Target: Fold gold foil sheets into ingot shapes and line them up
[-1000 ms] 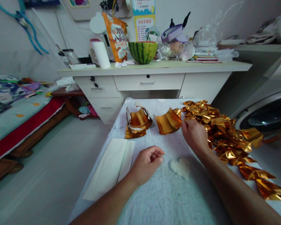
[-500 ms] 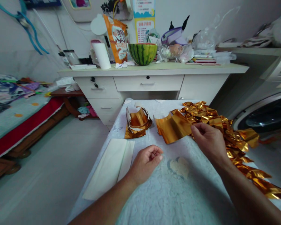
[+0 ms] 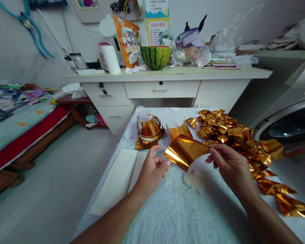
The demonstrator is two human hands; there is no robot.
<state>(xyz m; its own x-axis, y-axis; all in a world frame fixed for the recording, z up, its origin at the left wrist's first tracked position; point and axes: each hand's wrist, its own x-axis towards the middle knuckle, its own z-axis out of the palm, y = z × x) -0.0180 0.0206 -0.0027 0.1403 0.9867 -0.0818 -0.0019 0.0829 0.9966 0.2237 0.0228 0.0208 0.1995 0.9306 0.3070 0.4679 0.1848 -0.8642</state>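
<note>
My right hand [image 3: 230, 165] pinches the right corner of a curled gold foil sheet [image 3: 185, 151], raised a little over the cloth. Just left of that sheet is my left hand [image 3: 154, 171], its fingers apart, with the thumb close to the sheet's left edge. Behind the held piece lies another gold foil sheet [image 3: 180, 130]. A curled stack of gold foil [image 3: 149, 130] with white edges sits beyond my left hand. Several folded gold foil pieces [image 3: 226, 130] are heaped along the right side.
The table [image 3: 178, 213] has a pale patterned cloth. White folded paper [image 3: 114, 181] lies at its left edge. At the far end stands a white desk [image 3: 162, 88] bearing a watermelon half [image 3: 155, 57] and an orange pouch [image 3: 128, 42]. A washing machine [image 3: 289, 122] is on the right, a bed [image 3: 17, 125] on the left.
My right hand has lifted one gold foil sheet toward me, uncovering another behind it. My left hand has opened its fingers and turned toward the sheet.
</note>
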